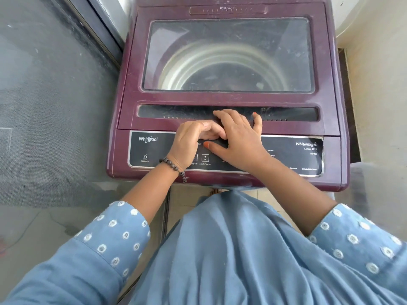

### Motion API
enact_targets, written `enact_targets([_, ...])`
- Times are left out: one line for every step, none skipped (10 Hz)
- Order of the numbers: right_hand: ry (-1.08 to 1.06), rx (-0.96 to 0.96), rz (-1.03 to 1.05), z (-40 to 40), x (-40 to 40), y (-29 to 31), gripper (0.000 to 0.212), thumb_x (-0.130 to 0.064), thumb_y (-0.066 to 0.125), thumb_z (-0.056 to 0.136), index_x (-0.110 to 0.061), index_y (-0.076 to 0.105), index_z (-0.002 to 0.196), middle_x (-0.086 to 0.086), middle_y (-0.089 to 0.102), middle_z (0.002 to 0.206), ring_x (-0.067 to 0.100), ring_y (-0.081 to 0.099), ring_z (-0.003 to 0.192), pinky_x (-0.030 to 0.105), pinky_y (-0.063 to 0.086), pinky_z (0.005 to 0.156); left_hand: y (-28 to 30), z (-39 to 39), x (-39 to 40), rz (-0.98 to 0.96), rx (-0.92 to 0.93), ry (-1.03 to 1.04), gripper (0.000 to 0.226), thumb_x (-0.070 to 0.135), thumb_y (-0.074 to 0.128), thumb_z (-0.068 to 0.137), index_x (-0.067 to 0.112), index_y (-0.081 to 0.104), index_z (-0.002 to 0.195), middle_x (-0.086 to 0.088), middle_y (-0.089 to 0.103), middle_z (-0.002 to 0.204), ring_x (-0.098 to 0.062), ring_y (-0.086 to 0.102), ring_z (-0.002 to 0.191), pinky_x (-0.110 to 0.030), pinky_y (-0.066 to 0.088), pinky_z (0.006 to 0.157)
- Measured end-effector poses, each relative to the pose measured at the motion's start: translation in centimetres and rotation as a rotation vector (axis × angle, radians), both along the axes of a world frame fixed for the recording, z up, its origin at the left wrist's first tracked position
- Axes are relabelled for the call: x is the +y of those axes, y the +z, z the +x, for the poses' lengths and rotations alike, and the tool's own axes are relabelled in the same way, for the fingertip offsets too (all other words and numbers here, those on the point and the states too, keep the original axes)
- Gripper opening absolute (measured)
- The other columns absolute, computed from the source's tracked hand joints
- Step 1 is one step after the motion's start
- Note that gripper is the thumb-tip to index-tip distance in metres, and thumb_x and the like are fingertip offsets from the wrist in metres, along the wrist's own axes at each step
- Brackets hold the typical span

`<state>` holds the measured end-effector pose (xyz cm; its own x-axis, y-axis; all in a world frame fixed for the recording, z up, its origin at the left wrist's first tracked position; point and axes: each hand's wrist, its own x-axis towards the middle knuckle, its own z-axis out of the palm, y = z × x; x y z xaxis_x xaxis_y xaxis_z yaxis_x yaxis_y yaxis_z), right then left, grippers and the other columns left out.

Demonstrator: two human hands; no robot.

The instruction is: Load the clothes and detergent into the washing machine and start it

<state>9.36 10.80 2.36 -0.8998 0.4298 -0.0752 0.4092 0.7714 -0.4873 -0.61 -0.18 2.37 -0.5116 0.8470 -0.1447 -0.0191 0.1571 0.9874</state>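
Note:
A maroon top-loading washing machine [123,111] stands in front of me with its lid [229,97] down. Through the dusty lid window [229,53] I see the steel drum, which looks empty. My left hand [189,144] rests at the front lip of the lid, fingers curled against the edge. My right hand [240,137] lies flat beside it, fingers spread into the lid's dark handle recess [176,112], thumb on the black control panel [152,150]. Both hands touch each other. No clothes or detergent show. The Start/Pause button [205,158] sits just below my hands.
A mesh screen door [55,106] runs along the left. A pale wall [378,84] stands on the right. Tiled floor [189,201] shows under the machine's front edge. My blue dress and dotted sleeves fill the lower view.

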Motion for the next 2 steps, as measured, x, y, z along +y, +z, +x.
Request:
enact_targets([-0.005, 0.035, -0.016, 0.33, -0.03, 0.73, 0.071, -0.049, 0.063, 0.087, -0.018, 0.038, 0.146, -0.001, 0.039, 0.149, 0.02, 0.041, 0.136, 0.058, 0.011, 0.115, 0.4, 0.78, -0.17, 0.015, 0.007, 0.038, 0.041, 0.032, 0.036, 0.089, 0.013, 0.072, 0.085, 0.004, 0.075, 0.086, -0.011, 0.069, 0.091, -0.021, 0.051, 0.084])
enact_targets([-0.01, 0.082, -0.013, 0.32, 0.42, 1.25, 0.072, -0.044, 0.064, 0.088, -0.014, 0.035, 0.148, 0.004, 0.035, 0.152, 0.024, 0.033, 0.142, 0.059, 0.022, 0.114, 1.07, 0.77, -0.04, 0.071, 0.138, 0.074, 0.04, 0.03, 0.034, 0.097, 0.015, 0.071, 0.1, 0.003, 0.073, 0.103, -0.013, 0.067, 0.106, -0.028, 0.05, 0.096])
